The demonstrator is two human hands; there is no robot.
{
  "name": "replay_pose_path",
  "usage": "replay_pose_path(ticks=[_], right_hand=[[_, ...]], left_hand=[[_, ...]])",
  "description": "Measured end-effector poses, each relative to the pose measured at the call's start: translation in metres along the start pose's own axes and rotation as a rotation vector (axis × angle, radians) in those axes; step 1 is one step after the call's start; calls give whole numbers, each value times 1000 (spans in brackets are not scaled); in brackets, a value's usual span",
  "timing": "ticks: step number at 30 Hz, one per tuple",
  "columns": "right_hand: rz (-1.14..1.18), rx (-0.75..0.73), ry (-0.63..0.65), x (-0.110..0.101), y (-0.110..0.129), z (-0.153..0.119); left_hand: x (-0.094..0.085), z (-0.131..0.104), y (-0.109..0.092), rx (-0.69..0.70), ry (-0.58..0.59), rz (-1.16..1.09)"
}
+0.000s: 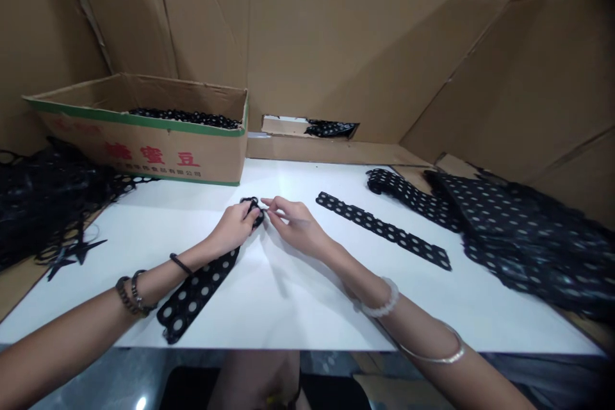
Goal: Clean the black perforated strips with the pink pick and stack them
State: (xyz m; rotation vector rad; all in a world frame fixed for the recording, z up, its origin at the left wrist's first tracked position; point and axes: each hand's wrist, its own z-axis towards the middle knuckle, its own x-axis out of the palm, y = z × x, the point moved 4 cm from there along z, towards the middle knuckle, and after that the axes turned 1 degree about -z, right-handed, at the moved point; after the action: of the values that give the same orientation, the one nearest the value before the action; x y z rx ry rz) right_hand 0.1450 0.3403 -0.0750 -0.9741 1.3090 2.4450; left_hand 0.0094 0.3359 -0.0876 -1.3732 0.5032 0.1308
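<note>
In the head view, my left hand point(234, 225) is closed on the far end of a black strip with rows of round holes point(206, 288). That end is bunched up between thumb and fingers, while the rest runs under my wrist towards the table's front edge. My right hand point(298, 228) pinches a thin, pale, stick-like tool, its tip close to the bunched end; the exact kind is too small to make out. A second holed strip point(382, 227) lies flat to the right of my right hand.
At the back left stands a cardboard box point(158, 157) with small black rings inside. Black scrap point(48, 198) is heaped at the left. A pile of holed black sheets point(519, 230) covers the right side. Cardboard walls point(336, 38) enclose the white table point(307, 314).
</note>
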Motion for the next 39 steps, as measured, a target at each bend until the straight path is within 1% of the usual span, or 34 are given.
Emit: replay_pose_path(ticks=[2, 4, 5, 6, 9, 10, 11, 12, 14, 16, 18, 24, 29, 34, 36, 39], right_hand=[[-60, -3, 30, 5, -5, 0], [-50, 7, 15, 3, -10, 1], [-28, 18, -32, -2, -11, 2], [-9, 34, -108, -9, -12, 3], [24, 96, -382, -34, -9, 4], [50, 97, -425, -38, -7, 3], [88, 84, -427, -39, -3, 3], [132, 63, -392, -37, 0, 2], [208, 17, -264, -26, 7, 1], [220, 2, -163, -15, 10, -1], [200, -2, -117, -8, 9, -2], [148, -5, -96, -5, 2, 0], [95, -16, -78, -2, 4, -1], [33, 33, -53, 9, -1, -1], [-11, 41, -60, 14, -4, -2], [-146, -6, -56, 21, -4, -3]], left_hand=[[5, -9, -13, 114, 23, 86], [8, -15, -20, 154, 32, 115], [7, -16, -20, 139, 15, 106], [5, -15, -17, 108, -12, 85], [-4, -5, 0, -22, -91, 24], [-6, -2, 6, -68, -104, 25], [-8, 2, 11, -106, -110, 38], [-9, 4, 15, -136, -111, 55], [-10, 7, 19, -169, -107, 78], [-10, 7, 19, -157, -105, 88], [-10, 7, 17, -134, -106, 103], [-9, 7, 17, -109, -95, 162], [-9, 8, 15, -119, -90, 227], [-8, 9, 13, -161, -17, 288], [-8, 9, 13, -135, -3, 306], [-7, 7, 11, -65, -20, 317]])
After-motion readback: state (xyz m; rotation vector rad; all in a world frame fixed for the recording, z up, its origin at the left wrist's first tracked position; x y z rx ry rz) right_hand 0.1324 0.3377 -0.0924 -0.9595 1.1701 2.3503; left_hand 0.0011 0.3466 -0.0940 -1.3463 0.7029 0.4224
